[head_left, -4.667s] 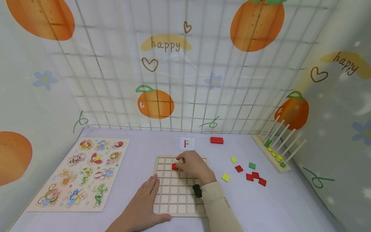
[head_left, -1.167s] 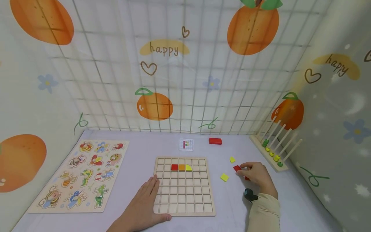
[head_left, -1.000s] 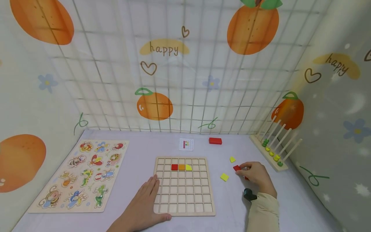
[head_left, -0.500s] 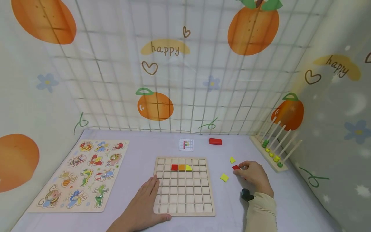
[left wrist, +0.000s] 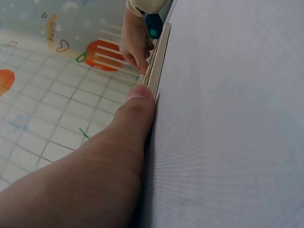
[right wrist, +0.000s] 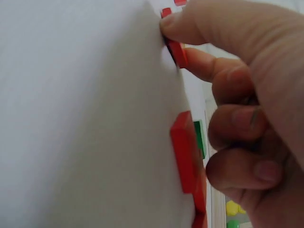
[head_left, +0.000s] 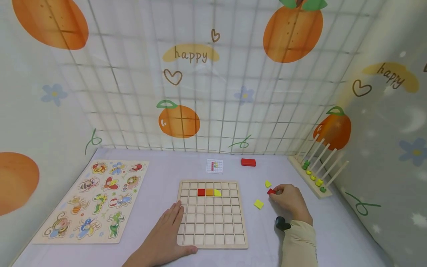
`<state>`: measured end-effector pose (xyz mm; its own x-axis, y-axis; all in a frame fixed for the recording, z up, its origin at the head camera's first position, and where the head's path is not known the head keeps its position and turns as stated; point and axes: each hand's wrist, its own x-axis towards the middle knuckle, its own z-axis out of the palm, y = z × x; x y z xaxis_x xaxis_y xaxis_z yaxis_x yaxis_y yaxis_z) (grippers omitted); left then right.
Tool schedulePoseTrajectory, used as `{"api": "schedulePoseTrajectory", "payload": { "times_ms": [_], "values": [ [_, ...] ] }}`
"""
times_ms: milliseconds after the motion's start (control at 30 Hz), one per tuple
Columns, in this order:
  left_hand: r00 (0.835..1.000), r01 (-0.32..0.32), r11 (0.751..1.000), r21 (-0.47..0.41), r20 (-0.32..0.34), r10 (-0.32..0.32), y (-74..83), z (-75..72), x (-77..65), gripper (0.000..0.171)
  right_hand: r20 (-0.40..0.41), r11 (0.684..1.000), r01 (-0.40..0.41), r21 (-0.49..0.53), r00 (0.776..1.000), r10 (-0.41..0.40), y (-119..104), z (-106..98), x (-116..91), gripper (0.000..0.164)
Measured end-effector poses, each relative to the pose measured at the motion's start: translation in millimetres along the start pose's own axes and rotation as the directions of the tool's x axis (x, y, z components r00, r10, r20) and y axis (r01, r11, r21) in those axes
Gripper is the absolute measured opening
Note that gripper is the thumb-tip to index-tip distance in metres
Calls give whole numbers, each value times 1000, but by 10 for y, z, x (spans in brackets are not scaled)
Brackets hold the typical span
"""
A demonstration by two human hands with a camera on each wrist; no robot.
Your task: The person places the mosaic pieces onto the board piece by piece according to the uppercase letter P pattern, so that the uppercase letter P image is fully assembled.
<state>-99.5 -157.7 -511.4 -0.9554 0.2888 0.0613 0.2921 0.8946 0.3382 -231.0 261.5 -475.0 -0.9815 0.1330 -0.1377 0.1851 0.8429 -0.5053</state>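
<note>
Pinching a red tile (head_left: pixel 271 191) at the bench (head_left: pixel 260 237) right of the board (head_left: pixel 209 209), likely for control, is the right hand (head_left: pixel 291 202); the left hand (head_left: pixel 163 233), fingers straight, edges the board, seemingly to steady it.

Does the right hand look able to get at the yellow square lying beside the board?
Probably yes: the head view shows nothing blocking the right hand from the yellow square nearby. It pinches a red tile, though, which might need setting down first.

"happy" twice on the curtain (head_left: pixel 213 81)
</note>
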Motion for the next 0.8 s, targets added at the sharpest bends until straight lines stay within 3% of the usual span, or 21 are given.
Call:
{"api": "schedulePoseTrajectory", "payload": {
  "times_ms": [200,533,800],
  "values": [
    [1000,-15,1000,15,-8,15,-10,10,-9,136,20,999,-22,40,1000,21,-12,-38,-13,36],
    [1000,-9,1000,15,0,9,-14,16,-4,136,44,995,39,86,998,-43,-96,-85,-30,38],
    [1000,5,1000,6,17,-5,-3,2,9,136,24,977,201,71,979,-204,-259,-81,-28,25]
  ]
}}
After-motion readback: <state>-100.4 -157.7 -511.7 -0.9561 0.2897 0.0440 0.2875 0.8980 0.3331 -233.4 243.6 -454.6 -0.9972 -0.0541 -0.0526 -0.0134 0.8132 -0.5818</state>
